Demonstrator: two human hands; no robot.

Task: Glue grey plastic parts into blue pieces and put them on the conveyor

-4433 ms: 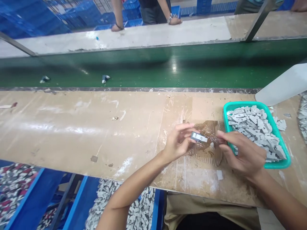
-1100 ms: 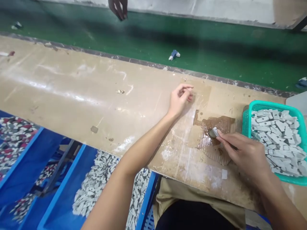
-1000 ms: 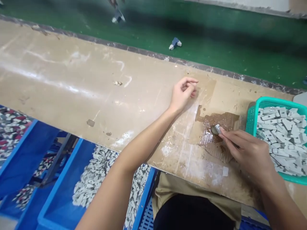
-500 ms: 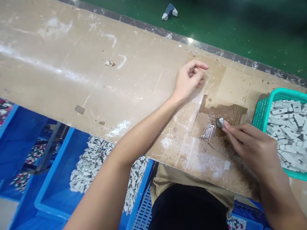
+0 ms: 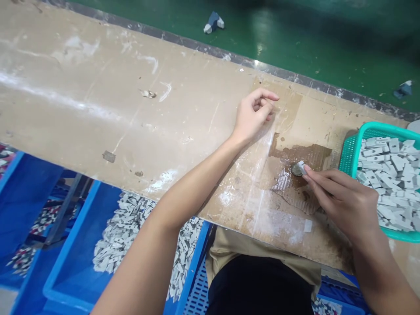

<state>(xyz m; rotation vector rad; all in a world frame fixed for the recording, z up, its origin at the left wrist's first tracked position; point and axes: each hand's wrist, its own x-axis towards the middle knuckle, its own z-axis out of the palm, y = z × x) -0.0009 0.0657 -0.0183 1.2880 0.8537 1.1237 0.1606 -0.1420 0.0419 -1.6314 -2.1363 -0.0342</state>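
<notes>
My right hand (image 5: 348, 201) pinches a small whitish-grey piece (image 5: 301, 165) between thumb and fingertips. The piece meets a small round dark disc or shallow cap (image 5: 296, 169), and I cannot tell whether it dips in or only touches. Under both lies a wet, dark-stained sheet of cardboard (image 5: 315, 153). My left hand (image 5: 254, 111) rests on the worktable farther back, its fingers loosely curled and the index finger reaching forward. Nothing shows in it. At the right, a green basket (image 5: 348, 157) holds many grey-white blocks (image 5: 393, 188) with holes.
The cardboard-covered worktable (image 5: 183, 109) is scuffed and stained. Below its near edge, blue bins (image 5: 72, 271) hold heaps of grey-white pieces (image 5: 114, 236). On the green floor (image 5: 295, 48) beyond lie two blue-and-white pieces. A white scrap (image 5: 307, 225) lies near the edge.
The view has shifted slightly, so the table and basket sit a little farther left. My right hand still pinches the piece at the disc. The left hand keeps its curled pose.
</notes>
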